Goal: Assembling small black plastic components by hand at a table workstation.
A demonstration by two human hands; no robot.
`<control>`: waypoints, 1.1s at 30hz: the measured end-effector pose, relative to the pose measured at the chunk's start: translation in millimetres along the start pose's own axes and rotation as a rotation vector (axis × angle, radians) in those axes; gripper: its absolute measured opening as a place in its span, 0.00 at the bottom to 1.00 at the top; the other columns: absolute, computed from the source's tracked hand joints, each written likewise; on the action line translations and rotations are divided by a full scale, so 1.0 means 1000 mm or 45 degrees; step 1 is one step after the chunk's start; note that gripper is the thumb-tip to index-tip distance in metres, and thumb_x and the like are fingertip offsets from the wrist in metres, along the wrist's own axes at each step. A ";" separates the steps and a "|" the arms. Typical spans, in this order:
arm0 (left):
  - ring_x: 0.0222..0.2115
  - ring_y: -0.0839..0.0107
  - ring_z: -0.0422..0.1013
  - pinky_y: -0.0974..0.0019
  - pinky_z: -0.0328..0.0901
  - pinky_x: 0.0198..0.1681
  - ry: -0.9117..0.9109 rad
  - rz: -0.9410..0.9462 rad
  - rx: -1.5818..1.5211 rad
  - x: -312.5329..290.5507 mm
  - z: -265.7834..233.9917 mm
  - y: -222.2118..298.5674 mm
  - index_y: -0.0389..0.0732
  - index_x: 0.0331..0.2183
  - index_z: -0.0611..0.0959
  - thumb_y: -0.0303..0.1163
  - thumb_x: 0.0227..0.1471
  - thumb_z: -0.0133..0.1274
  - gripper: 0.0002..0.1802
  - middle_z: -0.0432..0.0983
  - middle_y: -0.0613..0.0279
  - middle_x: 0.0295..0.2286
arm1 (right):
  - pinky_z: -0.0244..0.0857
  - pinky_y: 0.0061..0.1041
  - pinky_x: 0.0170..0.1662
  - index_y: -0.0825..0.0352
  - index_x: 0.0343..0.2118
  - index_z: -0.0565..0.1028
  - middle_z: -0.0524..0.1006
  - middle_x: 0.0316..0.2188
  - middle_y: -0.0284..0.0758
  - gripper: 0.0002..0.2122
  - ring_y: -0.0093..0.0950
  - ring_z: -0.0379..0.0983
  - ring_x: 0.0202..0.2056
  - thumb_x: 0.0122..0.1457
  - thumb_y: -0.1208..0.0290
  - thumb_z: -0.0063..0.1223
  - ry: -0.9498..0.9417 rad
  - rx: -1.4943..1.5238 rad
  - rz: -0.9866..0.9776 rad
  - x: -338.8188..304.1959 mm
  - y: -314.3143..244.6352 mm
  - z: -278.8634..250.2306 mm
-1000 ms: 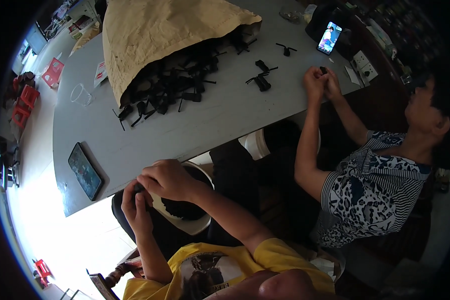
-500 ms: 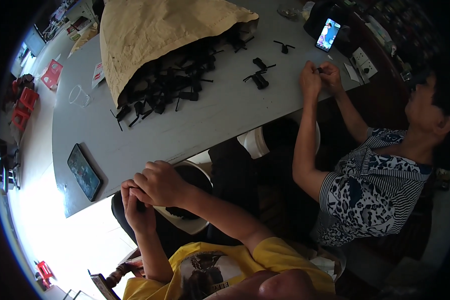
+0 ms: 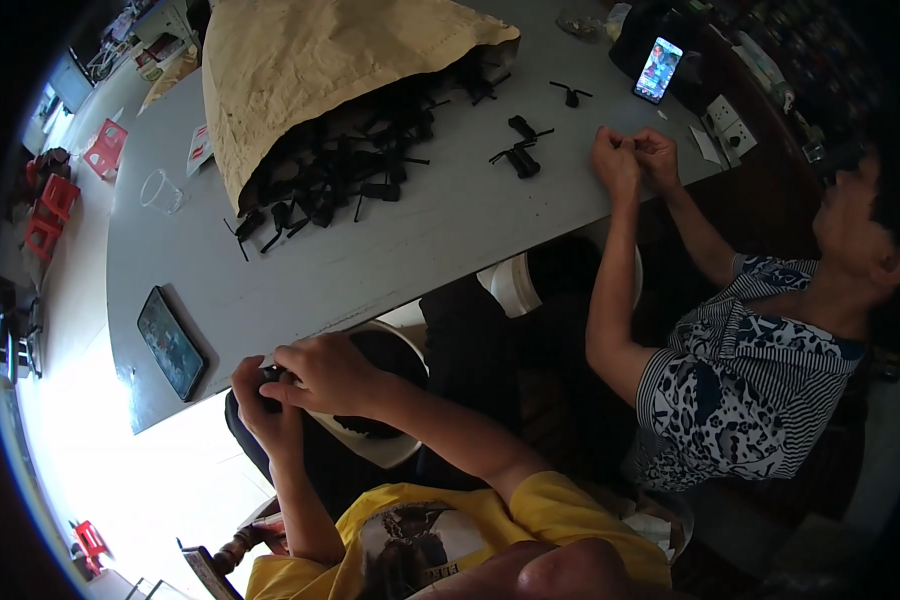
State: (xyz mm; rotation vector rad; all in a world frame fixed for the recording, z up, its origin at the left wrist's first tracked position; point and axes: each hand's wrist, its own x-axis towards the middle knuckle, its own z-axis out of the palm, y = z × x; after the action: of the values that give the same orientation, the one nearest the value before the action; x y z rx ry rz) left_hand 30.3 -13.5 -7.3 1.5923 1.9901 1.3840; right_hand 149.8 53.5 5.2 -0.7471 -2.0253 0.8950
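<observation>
- Hands first: left hand (image 3: 260,405) and right hand (image 3: 322,372) meet just below the near edge of the table (image 3: 390,250), fingers of both clenched around a small black part (image 3: 270,375), mostly hidden between them.
- Right beneath the hands sits a white bucket (image 3: 390,450), dark inside; whether finished pieces lie in it, I cannot tell.
- On the table to the left lies a dark phone (image 3: 170,342), flat near the corner, with a clear plastic cup (image 3: 160,190) farther along.
- Mid-table, a big heap of black parts (image 3: 340,180) spills from under a brown paper sack (image 3: 320,70); by the look of it, plenty is left to handle.
- Far right, a co-worker's hands (image 3: 630,155) pinch together at the table edge, a few loose black pieces (image 3: 518,160) just beside them and a lit phone (image 3: 658,70) propped beyond.
</observation>
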 end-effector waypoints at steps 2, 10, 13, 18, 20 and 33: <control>0.28 0.73 0.64 0.72 0.60 0.33 -0.056 0.019 -0.020 -0.001 -0.002 -0.001 0.37 0.41 0.69 0.24 0.43 0.53 0.20 0.68 0.60 0.30 | 0.66 0.29 0.26 0.68 0.21 0.73 0.72 0.14 0.37 0.12 0.32 0.72 0.19 0.48 0.62 0.55 -0.056 0.013 0.049 0.001 0.000 -0.001; 0.25 0.77 0.59 0.75 0.58 0.29 0.375 0.142 -0.271 0.003 0.003 0.008 0.35 0.41 0.68 0.29 0.47 0.51 0.18 0.63 0.65 0.30 | 0.59 0.20 0.20 0.69 0.23 0.72 0.71 0.13 0.32 0.08 0.21 0.66 0.15 0.50 0.69 0.53 0.183 0.243 0.199 0.005 0.012 -0.015; 0.23 0.81 0.57 0.78 0.54 0.26 -0.053 -0.223 -0.703 -0.002 -0.011 -0.014 0.35 0.35 0.70 0.33 0.51 0.49 0.12 0.62 0.66 0.31 | 0.57 0.17 0.20 0.70 0.24 0.73 0.71 0.15 0.30 0.06 0.16 0.63 0.16 0.52 0.72 0.51 0.133 0.621 0.153 0.006 0.014 -0.010; 0.20 0.83 0.54 0.80 0.50 0.23 -0.056 -0.120 -1.021 0.001 -0.005 -0.009 0.37 0.28 0.68 0.35 0.53 0.47 0.11 0.63 0.68 0.24 | 0.59 0.20 0.23 0.71 0.23 0.72 0.72 0.16 0.35 0.05 0.21 0.67 0.18 0.52 0.75 0.49 0.005 0.708 0.161 0.007 0.006 -0.015; 0.19 0.83 0.58 0.81 0.54 0.23 -0.149 -0.252 -1.217 0.001 -0.002 -0.011 0.38 0.28 0.69 0.37 0.49 0.54 0.14 0.65 0.68 0.25 | 0.60 0.21 0.24 0.71 0.23 0.73 0.72 0.17 0.35 0.05 0.23 0.68 0.19 0.52 0.75 0.49 -0.023 0.675 0.105 0.006 0.005 -0.016; 0.23 0.83 0.63 0.82 0.58 0.26 -0.096 -0.594 -1.182 -0.002 0.001 0.001 0.38 0.33 0.71 0.27 0.53 0.46 0.05 0.68 0.67 0.27 | 0.65 0.28 0.29 0.67 0.30 0.74 0.72 0.21 0.37 0.06 0.31 0.71 0.24 0.51 0.72 0.50 0.103 0.283 -0.077 -0.002 0.000 0.007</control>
State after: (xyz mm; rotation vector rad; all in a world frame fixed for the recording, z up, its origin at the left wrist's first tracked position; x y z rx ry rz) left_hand 32.4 -15.0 -7.4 0.6956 1.2168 1.6287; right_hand 145.1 49.9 1.4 -0.5867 -1.8313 1.0184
